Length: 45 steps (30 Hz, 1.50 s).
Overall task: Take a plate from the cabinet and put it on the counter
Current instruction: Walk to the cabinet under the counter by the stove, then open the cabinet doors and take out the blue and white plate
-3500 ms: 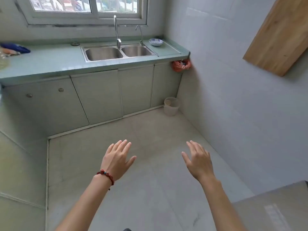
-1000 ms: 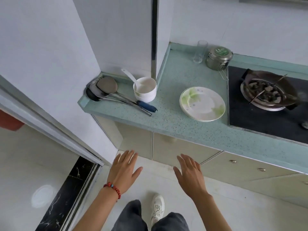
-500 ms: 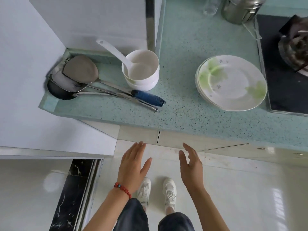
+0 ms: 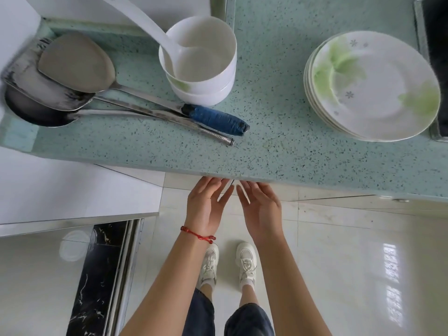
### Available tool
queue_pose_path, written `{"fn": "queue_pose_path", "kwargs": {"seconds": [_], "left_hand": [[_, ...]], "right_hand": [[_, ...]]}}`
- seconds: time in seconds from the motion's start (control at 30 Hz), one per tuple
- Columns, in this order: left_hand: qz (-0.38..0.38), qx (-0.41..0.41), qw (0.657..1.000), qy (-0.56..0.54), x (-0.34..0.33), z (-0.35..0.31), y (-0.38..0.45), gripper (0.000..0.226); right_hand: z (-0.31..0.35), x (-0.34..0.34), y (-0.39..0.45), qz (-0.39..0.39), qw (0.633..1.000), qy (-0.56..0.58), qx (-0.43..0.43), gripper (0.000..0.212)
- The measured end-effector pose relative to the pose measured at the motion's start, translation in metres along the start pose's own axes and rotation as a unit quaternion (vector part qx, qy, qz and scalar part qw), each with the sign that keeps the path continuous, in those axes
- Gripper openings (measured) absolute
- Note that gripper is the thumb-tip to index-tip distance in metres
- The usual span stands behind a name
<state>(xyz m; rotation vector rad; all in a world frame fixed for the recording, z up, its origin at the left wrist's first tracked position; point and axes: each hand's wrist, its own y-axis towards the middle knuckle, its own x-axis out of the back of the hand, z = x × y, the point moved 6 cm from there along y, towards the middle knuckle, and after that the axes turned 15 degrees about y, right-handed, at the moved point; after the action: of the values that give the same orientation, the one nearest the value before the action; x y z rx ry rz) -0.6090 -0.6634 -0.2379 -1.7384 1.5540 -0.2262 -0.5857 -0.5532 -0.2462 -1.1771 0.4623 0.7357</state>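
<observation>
Near: left hand point(image 4: 207, 206) and right hand point(image 4: 260, 209), both empty, fingers loosely spread, fingertips tucked under the counter point(image 4: 278, 132) lip at the seam where two cabinet doors point(image 4: 339, 201) meet. Looks like the door-opening step, not started. Next: hook the door edges, pull outward, then find a plate inside; interior hidden. Farther, on the counter: steel spatulas point(image 4: 75, 66) left, white bowls point(image 4: 201, 61) with a ladle point(image 4: 145, 25) centre, stack of floral plates point(image 4: 373, 86) right.
</observation>
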Motion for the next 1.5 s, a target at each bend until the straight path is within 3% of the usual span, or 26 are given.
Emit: {"fn": "queue_pose_path", "kwargs": {"seconds": [0.33,0.57,0.77,1.37,1.47,1.5], "left_hand": [[-0.086,0.034,0.996,-0.005,0.030,0.022,-0.030,0.023],[-0.163,0.027,0.980,0.109,0.074,0.043,-0.070,0.015],[-0.172,0.006,0.974,0.149,0.111,0.051,-0.098,0.017],[-0.244,-0.061,0.938,0.237,0.225,0.046,-0.171,0.041],[-0.276,-0.055,0.930,0.235,0.241,0.041,-0.184,0.016],[-0.293,-0.055,0.926,0.232,0.249,0.040,-0.186,0.019]], "right_hand": [[-0.007,0.027,-0.033,-0.057,0.998,0.007,0.013,0.028],[-0.002,0.066,-0.076,-0.107,0.988,-0.095,0.062,0.028],[0.009,0.107,-0.110,-0.139,0.969,-0.180,0.100,0.026],[0.077,0.196,-0.190,-0.114,0.948,-0.269,0.124,0.021],[0.089,0.210,-0.200,-0.138,0.949,-0.249,0.139,0.017],[0.093,0.214,-0.204,-0.146,0.947,-0.245,0.146,0.014]]}}
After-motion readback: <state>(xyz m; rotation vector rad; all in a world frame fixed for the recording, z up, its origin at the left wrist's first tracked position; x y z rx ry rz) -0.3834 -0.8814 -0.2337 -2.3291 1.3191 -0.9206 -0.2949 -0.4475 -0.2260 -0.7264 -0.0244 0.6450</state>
